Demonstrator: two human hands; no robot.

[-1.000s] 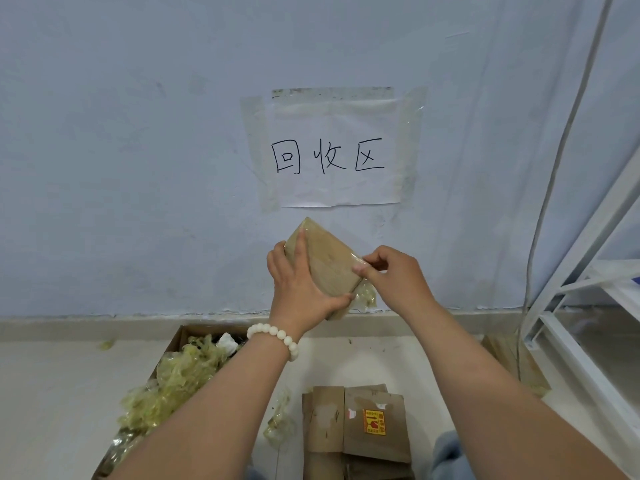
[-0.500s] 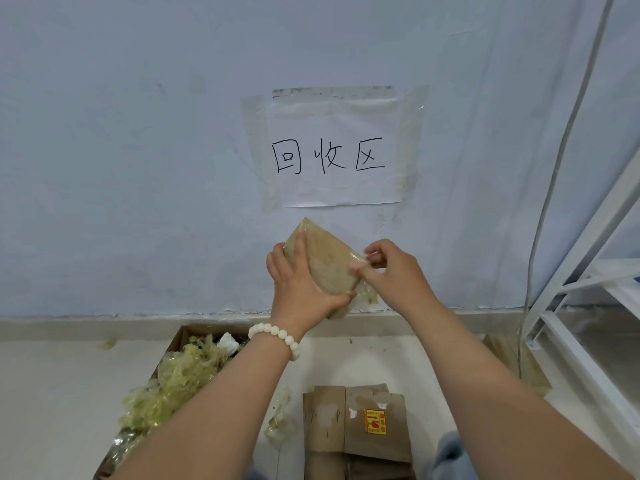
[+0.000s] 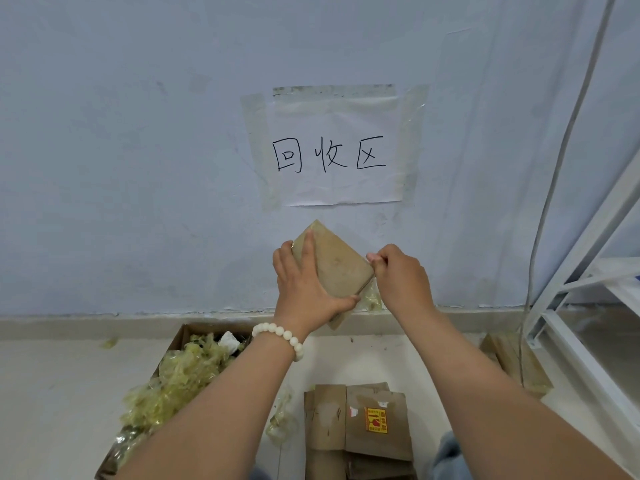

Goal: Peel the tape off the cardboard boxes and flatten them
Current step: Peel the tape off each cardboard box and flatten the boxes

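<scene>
Pale blue wall (image 3: 138, 168), 1, full width, over a grey skirting. Pale floor (image 3: 52, 393), 1. White metal rack (image 3: 588, 306), 1, at right, with 1 grey cable (image 3: 554, 168) running down beside it. Paper sign (image 3: 332, 150), 1, taped to the wall, 3 handwritten characters. Open carton (image 3: 180, 336), 1, on the floor at left, heaped with yellowish tape scraps (image 3: 180, 375). Flattened cardboard stack (image 3: 363, 431), 1, on the floor, centre. Cardboard box (image 3: 339, 268), 1, held up before the wall under the sign. Left hand (image 3: 304, 289), beaded bracelet (image 3: 280, 336) at the wrist, grips the box, fingers across its face and thumb at the lower edge. Right hand (image 3: 398, 275) pinches a tape strip (image 3: 370, 296) at the box's right corner. Against 0.5 s earlier: pinch slightly further right; box unmoved.
</scene>
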